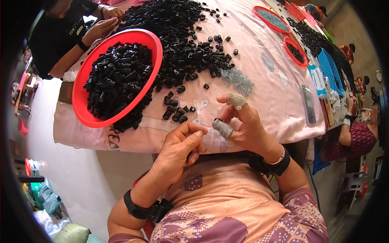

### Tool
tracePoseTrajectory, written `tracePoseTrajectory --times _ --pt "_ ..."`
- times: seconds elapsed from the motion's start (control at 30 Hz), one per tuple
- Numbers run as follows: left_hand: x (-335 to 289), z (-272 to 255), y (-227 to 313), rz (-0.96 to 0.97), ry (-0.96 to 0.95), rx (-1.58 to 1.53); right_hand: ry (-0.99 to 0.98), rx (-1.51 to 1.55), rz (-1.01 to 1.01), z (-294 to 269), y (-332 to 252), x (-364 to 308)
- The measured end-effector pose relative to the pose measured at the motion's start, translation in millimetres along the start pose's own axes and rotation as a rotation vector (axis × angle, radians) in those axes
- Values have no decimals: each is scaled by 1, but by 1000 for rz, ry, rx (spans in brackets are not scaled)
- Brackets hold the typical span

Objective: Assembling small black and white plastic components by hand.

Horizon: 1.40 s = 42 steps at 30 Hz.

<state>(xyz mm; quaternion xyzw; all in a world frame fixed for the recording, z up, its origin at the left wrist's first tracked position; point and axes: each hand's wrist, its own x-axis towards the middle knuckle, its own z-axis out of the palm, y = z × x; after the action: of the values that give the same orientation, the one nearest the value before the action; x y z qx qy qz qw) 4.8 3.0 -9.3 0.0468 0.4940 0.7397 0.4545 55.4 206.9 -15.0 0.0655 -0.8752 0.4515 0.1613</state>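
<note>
My left hand [181, 146] is closed in front of me at the table edge, thumb and forefinger pressed together. A dark bit shows among its curled fingers, too hidden to name. To its right, my right hand [252, 126] is raised over the cloth. It has a grey wrap [223, 128] on the thumb and a cream wrap [236, 101] on a finger; something small and dark shows at the thumb tip. Just beyond my hands lie several loose short black plastic cylinders [175, 110]. Thin clear or silvery small pieces [239, 82] lie in a heap beyond my right hand.
A red basin [158, 52] full of black pieces stands at left, beside a large black pile [162, 24]. At right are a phone [308, 104], a white-and-blue packet [318, 83], a blue basket [330, 71] and a red tray [288, 49]. Other people work around the pink-covered table [279, 121].
</note>
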Motion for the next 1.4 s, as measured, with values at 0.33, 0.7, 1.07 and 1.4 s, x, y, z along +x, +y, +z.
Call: tracePoseTrajectory --times 0.33,0.7,1.07,1.4 --pt "-4 3 0 151 34 112 -93 457 -15 9 -16 -4" --pt "-4 4 -1 184 48 87 -6 368 211 11 -14 -1" --pt "-9 6 6 -1 -52 145 -84 117 420 -1 -10 23" --pt "-8 6 6 -30 -141 251 32 -134 148 -1 21 66"
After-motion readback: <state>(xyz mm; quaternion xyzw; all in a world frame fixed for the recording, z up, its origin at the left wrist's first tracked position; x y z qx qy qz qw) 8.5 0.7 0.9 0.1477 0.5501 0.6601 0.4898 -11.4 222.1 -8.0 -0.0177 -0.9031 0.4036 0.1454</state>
